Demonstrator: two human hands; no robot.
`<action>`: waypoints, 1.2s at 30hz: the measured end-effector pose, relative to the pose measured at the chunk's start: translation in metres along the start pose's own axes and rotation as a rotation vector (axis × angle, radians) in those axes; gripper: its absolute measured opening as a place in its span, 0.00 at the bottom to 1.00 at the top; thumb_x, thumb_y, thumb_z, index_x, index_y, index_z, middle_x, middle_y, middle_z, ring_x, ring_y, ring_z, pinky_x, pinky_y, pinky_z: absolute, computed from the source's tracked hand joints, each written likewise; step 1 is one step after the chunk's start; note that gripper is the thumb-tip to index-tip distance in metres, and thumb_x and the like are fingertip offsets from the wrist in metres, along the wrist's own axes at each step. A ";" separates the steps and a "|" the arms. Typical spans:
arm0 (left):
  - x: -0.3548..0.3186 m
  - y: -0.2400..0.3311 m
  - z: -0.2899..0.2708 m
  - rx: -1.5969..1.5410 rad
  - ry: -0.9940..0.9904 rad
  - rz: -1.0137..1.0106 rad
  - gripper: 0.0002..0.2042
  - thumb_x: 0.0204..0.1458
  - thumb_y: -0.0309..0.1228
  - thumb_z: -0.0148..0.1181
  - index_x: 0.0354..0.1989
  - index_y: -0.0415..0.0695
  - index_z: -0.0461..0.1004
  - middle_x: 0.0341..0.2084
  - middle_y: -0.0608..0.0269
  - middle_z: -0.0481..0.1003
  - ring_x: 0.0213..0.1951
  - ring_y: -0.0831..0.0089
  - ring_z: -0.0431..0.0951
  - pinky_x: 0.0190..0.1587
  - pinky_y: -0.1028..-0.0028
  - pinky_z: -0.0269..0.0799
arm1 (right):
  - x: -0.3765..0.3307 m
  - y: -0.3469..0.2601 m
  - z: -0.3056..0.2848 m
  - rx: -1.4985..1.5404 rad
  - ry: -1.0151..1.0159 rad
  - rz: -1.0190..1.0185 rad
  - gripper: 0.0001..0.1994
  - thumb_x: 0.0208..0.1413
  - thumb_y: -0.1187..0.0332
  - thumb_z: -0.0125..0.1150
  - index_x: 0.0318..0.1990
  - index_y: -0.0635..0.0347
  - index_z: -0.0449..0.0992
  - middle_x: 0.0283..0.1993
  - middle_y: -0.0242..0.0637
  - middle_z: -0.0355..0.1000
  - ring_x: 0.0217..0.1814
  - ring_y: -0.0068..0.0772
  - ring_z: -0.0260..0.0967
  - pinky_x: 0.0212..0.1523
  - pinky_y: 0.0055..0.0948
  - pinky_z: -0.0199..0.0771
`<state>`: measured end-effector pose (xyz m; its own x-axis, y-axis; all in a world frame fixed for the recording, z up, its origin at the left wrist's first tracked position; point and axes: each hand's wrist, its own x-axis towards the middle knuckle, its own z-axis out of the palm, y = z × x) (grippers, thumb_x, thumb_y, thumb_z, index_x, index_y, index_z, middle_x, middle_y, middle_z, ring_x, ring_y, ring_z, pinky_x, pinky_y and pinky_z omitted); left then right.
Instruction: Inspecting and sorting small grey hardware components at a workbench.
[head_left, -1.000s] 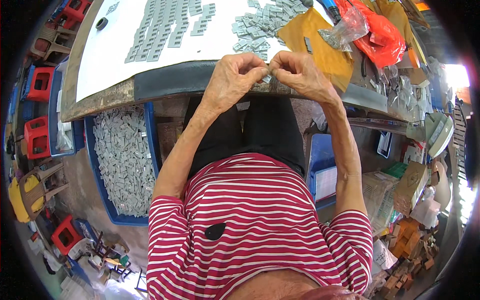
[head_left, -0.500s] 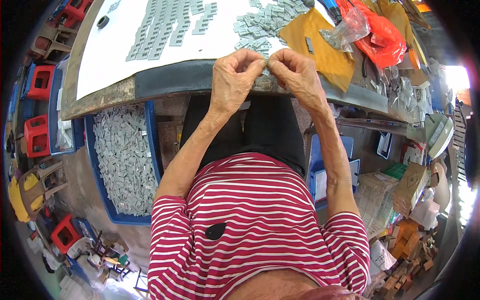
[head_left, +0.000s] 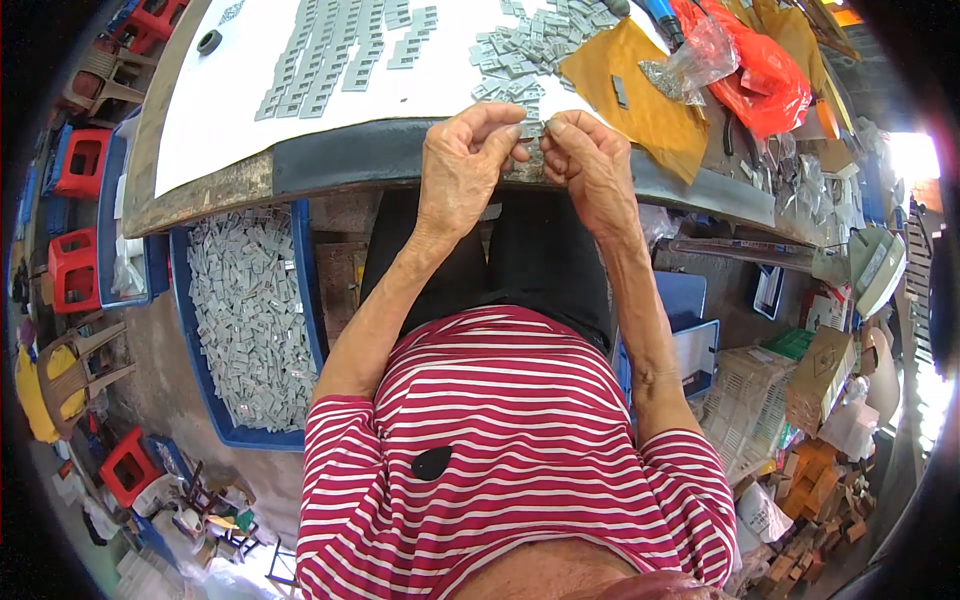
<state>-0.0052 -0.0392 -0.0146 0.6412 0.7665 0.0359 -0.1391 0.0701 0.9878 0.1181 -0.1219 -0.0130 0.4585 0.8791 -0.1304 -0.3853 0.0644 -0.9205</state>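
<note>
Left hand (head_left: 462, 160) and right hand (head_left: 590, 165) brought together at the near edge of the white-topped worktable (head_left: 230, 130), fingertips of both pinched narrow on one small flat grey plastic piece (head_left: 531, 129) held between them, just above the table's dark rim. Just beyond the hands, a loose heap of matching grey pieces (head_left: 525, 60); farther left on the white top, neat rows of the same grey pieces (head_left: 330, 50). Right of the heap, a mustard-yellow sheet (head_left: 640, 100), touching it a clear plastic bag (head_left: 690, 65), and beyond that an orange-red plastic bag (head_left: 770, 75). Below the table on the left, a blue rectangular crate filled with grey pieces (head_left: 250, 320). Red plastic stools (head_left: 75, 270) at far left.
</note>
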 end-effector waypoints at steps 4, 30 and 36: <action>-0.001 -0.001 0.001 -0.005 -0.025 -0.035 0.09 0.50 0.22 0.51 0.38 0.34 0.72 0.21 0.64 0.74 0.23 0.83 0.72 0.25 0.85 0.66 | -0.001 -0.002 0.001 0.004 0.006 0.001 0.06 0.52 0.70 0.53 0.29 0.64 0.69 0.24 0.30 0.66 0.20 0.15 0.56 0.20 0.15 0.56; -0.010 -0.006 0.011 0.506 0.078 0.571 0.08 0.46 0.18 0.54 0.36 0.38 0.74 0.33 0.59 0.73 0.33 0.72 0.74 0.34 0.76 0.70 | -0.012 0.000 0.001 -0.058 0.051 -0.059 0.06 0.53 0.70 0.53 0.30 0.66 0.69 0.24 0.31 0.67 0.21 0.16 0.62 0.23 0.16 0.67; -0.007 -0.007 0.004 0.312 0.042 0.438 0.06 0.44 0.17 0.55 0.32 0.34 0.74 0.34 0.56 0.73 0.33 0.71 0.75 0.34 0.78 0.70 | -0.011 0.002 0.001 -0.150 0.054 -0.095 0.06 0.52 0.71 0.54 0.29 0.66 0.70 0.24 0.31 0.68 0.21 0.16 0.63 0.22 0.16 0.67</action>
<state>-0.0059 -0.0471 -0.0214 0.5423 0.7066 0.4546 -0.1517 -0.4498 0.8802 0.1119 -0.1310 -0.0130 0.5313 0.8453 -0.0559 -0.2161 0.0714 -0.9738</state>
